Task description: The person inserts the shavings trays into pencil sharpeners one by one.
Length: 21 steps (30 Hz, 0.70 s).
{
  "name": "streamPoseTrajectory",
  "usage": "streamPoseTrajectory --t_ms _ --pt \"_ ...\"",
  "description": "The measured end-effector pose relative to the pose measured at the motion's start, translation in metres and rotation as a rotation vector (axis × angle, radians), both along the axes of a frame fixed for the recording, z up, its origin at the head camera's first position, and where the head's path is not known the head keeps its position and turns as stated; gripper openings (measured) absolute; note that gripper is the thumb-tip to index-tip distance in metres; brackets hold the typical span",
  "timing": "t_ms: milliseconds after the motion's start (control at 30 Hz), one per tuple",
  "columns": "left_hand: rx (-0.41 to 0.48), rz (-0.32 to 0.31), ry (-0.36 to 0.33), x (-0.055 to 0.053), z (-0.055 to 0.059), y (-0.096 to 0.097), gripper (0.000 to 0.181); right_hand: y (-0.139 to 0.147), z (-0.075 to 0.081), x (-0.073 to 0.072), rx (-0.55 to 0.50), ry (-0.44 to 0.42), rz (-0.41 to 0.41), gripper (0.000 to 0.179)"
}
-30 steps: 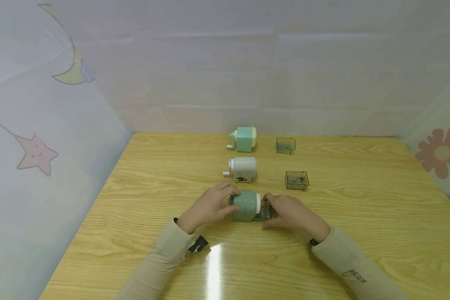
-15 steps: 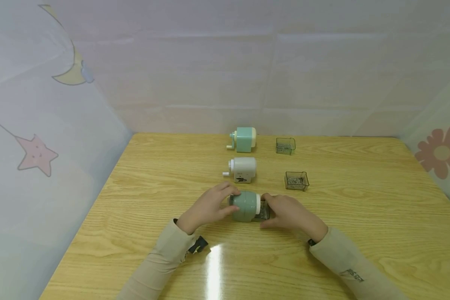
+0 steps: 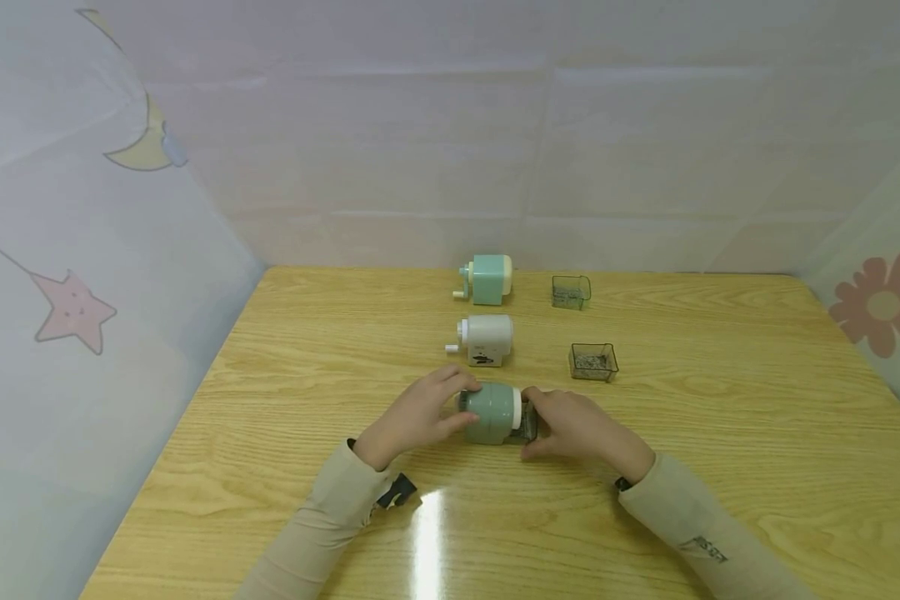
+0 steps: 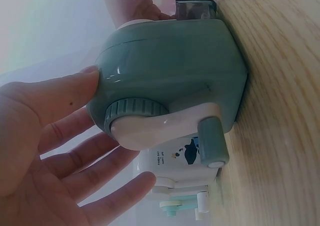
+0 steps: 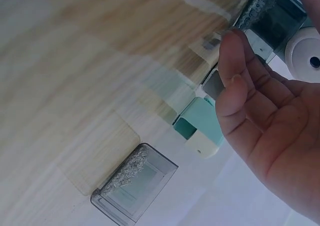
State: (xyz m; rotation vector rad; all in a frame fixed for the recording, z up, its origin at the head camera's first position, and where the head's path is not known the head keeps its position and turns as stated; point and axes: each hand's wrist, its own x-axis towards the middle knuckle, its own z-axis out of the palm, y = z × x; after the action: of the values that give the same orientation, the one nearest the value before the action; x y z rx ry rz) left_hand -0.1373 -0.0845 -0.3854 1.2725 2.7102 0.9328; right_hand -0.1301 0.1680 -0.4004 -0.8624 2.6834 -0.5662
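A dark green crank pencil sharpener [image 3: 490, 414] stands on the table, its white end facing right. My left hand [image 3: 417, 414] holds it from the left, thumb and fingers about its body. In the left wrist view, the sharpener's crank handle [image 4: 165, 125] is near my spread lower fingers. A clear dark shavings drawer [image 3: 527, 427] juts partly from the sharpener's right side, with my right hand [image 3: 581, 425] pinching its outer end. Grey shavings show inside this drawer [image 5: 257, 8] in the right wrist view.
Behind stand a white sharpener [image 3: 489, 337] and a mint sharpener [image 3: 489, 279], cranks facing left. To their right lie two separate clear drawers, the nearer drawer [image 3: 593, 363] and the farther drawer [image 3: 570, 293], both holding shavings. A patterned cloth [image 3: 435, 150] rises beyond the table.
My right hand has shifted slightly left, and the drawer sits a little farther into the green sharpener. My left hand has stayed in place.
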Motion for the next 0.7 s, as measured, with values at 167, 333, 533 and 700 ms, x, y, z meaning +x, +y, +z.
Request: streamPoseTrajectory --t_ms 167,333,533,700 --pt "-0.003 0.004 -0.011 0.0002 0.0001 0.0001 0.035 -0.0003 -0.0006 -0.0004 0.005 0.007 0.017 0.073" --pt "-0.003 0.003 -0.012 0.0002 0.0008 -0.0002 0.035 -0.0017 -0.0004 -0.0008 0.005 0.01 0.019 0.07" --pt "-0.009 0.003 0.004 0.0 0.0015 -0.0002 0.035 -0.0027 -0.0014 -0.0023 0.004 0.003 0.007 0.07" --pt "-0.009 0.003 0.005 -0.0002 0.0011 -0.0002 0.035 -0.0021 -0.0028 -0.0038 -0.013 -0.012 -0.001 0.073"
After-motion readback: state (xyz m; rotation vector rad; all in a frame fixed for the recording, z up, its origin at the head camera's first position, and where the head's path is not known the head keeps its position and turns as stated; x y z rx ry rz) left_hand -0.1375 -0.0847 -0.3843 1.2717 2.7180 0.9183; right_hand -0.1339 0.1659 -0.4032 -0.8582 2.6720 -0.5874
